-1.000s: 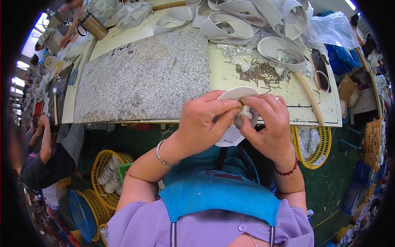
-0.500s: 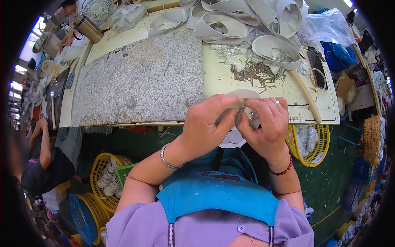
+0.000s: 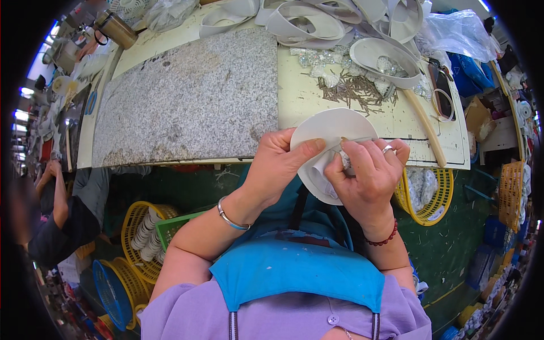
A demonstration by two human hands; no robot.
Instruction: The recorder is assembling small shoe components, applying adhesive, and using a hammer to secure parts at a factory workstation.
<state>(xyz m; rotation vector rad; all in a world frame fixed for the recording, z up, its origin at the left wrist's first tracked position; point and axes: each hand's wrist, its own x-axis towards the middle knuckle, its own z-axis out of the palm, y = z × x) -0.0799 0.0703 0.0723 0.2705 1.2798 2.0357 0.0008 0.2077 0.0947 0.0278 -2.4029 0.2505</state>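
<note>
In front of me, at the table's near edge, my left hand grips a white curved band shaped like a loop, its thumb pressed on the inner face. My right hand is closed at the band's right side, thumb and fingertips pinched together. Between those fingertips shows a bit of something glittery and silvery, mostly hidden. Beyond the hands lies a pile of thin brown sticks or pins, with sparkly silver-white pieces behind it. A wooden stick lies to the right.
A speckled grey stone slab covers the table's left part. More white bands are heaped at the back. A phone lies on the right. Yellow baskets stand below on both sides. Another person sits at far left.
The white band has turned so its broad inner face shows, rising higher between my hands. My left hand's thumb now lies along it, and my right hand has shifted slightly right.
</note>
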